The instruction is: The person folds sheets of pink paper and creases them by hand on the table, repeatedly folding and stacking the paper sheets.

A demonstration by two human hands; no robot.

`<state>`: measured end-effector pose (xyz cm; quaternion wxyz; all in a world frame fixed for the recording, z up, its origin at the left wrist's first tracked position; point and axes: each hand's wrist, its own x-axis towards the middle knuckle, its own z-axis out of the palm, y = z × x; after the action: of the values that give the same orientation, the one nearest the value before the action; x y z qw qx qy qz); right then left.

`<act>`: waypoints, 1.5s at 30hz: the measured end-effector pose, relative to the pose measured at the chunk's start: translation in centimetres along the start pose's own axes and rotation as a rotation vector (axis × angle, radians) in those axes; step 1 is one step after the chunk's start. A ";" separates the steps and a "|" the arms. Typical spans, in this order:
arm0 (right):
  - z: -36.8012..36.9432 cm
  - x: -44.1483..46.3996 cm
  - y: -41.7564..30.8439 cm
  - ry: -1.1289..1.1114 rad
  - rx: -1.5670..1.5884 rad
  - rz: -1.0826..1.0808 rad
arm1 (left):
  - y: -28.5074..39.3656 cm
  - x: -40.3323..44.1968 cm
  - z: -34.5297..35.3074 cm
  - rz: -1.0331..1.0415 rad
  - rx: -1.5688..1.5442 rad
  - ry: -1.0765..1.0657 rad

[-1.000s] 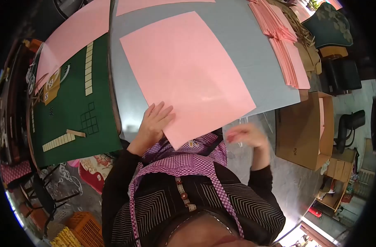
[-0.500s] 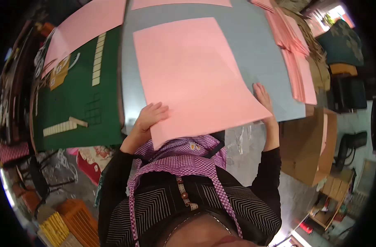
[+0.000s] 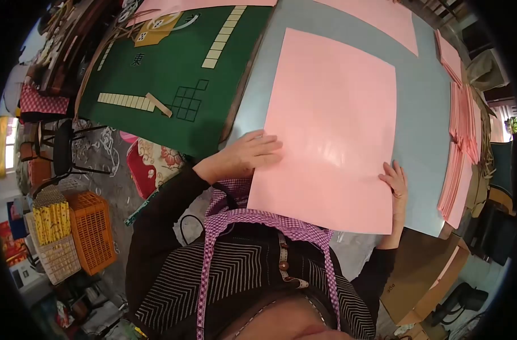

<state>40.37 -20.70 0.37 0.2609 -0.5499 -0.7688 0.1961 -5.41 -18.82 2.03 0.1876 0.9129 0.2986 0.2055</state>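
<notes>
A large pink sheet (image 3: pixel 332 124) lies on the grey-blue table surface (image 3: pixel 423 124), its near edge reaching past the table's front edge toward my apron. On the sheet's left edge my left hand (image 3: pixel 250 152) rests open, fingers stretched flat over the pink surface. At the right edge is my right hand (image 3: pixel 395 181), fingers apart and fingertips touching the sheet's margin. Whether its thumb is under the sheet I cannot tell.
A green mat (image 3: pixel 162 68) with printed tiles adjoins on the left. Stacked folded pink sheets (image 3: pixel 459 147) line the table's right side. Another pink sheet (image 3: pixel 377 20) lies at the back. A cardboard box (image 3: pixel 425 275) stands below right; an orange crate (image 3: pixel 91 232) sits lower left.
The view has swung left, so the table appears farther right. The pink sheet now lies flatter and straighter, its right corner no longer flared outward. My right hand's fingers have come onto its right edge.
</notes>
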 end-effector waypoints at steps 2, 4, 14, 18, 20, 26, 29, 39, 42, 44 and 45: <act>0.0 -0.1 0.1 0.006 -0.018 0.014 | -0.8 0.1 -0.3 -0.001 0.091 -0.005; -0.1 0.0 0.1 0.000 -0.034 -0.002 | -1.8 0.5 -0.5 0.002 0.182 -0.007; -0.7 0.5 0.8 -0.002 -0.176 -0.072 | -3.8 2.3 -0.9 0.008 0.305 0.039; -2.1 1.3 1.2 -0.093 -0.016 -0.017 | -4.1 2.7 -0.9 -0.015 0.267 0.034; -2.8 1.5 0.1 -0.117 0.040 0.031 | -3.9 2.8 -1.2 0.008 0.253 0.043; -5.1 1.9 -0.1 -0.190 0.584 0.239 | -2.2 3.2 -2.2 -0.140 -0.170 0.050; -5.0 2.1 1.1 -0.201 0.774 0.509 | -3.5 3.6 -2.2 -0.097 -0.361 0.016; -4.2 6.8 2.2 -0.261 0.750 0.591 | -4.5 6.0 -3.0 -0.176 -0.362 -0.057; -3.9 8.0 3.1 -0.266 0.763 0.639 | -5.4 6.6 -2.8 -0.413 -0.640 -0.149; -3.8 8.7 3.8 -0.254 0.784 0.657 | -6.0 7.3 -2.8 -0.576 -0.760 -0.133; -3.8 9.2 3.8 -0.260 0.818 0.673 | -6.4 7.7 -2.9 -0.656 -0.819 -0.124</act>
<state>43.15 -10.71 2.82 0.2790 -0.5907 -0.4372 0.6182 -4.16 -8.62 3.49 0.6007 0.6339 0.4521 0.1813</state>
